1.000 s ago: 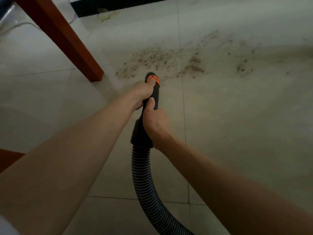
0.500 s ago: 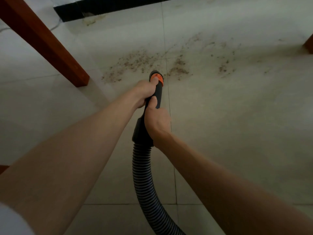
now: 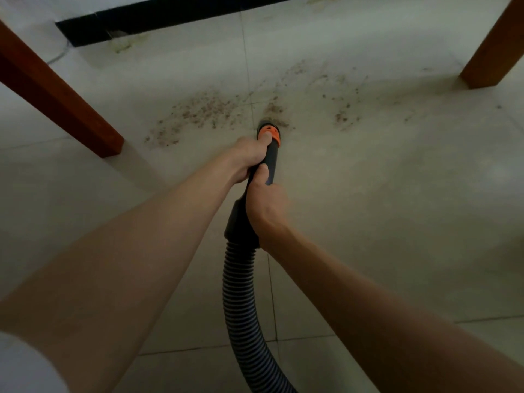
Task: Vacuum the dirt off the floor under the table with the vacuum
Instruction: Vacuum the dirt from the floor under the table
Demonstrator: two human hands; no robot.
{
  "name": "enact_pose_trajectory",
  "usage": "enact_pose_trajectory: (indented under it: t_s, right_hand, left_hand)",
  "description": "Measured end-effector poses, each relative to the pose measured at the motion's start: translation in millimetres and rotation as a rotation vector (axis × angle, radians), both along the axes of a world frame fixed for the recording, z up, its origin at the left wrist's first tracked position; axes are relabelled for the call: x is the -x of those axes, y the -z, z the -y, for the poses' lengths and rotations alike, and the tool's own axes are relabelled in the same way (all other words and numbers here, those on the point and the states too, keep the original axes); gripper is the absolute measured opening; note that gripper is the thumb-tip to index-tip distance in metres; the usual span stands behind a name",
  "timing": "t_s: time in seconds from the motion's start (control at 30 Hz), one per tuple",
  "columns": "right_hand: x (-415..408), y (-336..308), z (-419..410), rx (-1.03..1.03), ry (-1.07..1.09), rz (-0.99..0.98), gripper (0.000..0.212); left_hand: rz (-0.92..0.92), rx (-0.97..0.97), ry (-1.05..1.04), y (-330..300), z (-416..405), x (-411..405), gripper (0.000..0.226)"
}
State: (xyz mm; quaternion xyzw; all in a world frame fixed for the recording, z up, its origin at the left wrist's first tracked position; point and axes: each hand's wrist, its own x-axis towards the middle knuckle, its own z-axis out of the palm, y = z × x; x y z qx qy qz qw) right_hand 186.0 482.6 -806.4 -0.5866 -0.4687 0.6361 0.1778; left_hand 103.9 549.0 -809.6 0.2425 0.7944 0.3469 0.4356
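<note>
Dirt (image 3: 211, 110) lies scattered as brown specks on pale floor tiles (image 3: 382, 194) between two wooden table legs (image 3: 61, 96), open floor around. Left hand (image 3: 249, 158) and right hand (image 3: 266, 207) grip the black vacuum nozzle (image 3: 269, 146), orange-collared tip at the dirt's near edge.

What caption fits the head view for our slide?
Both hands, left hand and right hand, grip the vacuum nozzle at scattered dirt between wooden table legs.
</note>
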Motion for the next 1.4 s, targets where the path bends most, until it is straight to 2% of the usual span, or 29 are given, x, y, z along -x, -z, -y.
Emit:
enact_pose_trajectory:
  t_s: [0.27, 0.57, 0.7, 0.87, 1.13, 1.4]
  right_hand:
    - [-21, 4, -11, 0.011, 0.074, 0.017, 0.059]
    - [-44, 4, -31, -0.027, 0.150, 0.024, 0.051]
    - [-50, 7, -28, -0.037, 0.169, 0.040, 0.055]
    - [-61, 5, -32, -0.041, 0.192, 0.070, 0.056]
    - [-79, 1, -38, -0.071, 0.281, 0.077, 0.052]
    - [-93, 6, -46, -0.058, 0.348, 0.105, 0.058]
  left_hand:
    - [0.050, -0.031, 0.029, 1, -14, -28, 0.049]
    - [0.123, -0.071, 0.094, 3, -24, -49, 0.052]
    - [0.199, -0.110, 0.102, 4, -20, -54, 0.033]
    - [0.244, -0.122, 0.129, -1, -16, -65, 0.028]
    - [0.189, -0.134, 0.131, -7, -21, -92, 0.029]
    - [0.158, -0.114, 0.131, -12, -26, -114, 0.030]
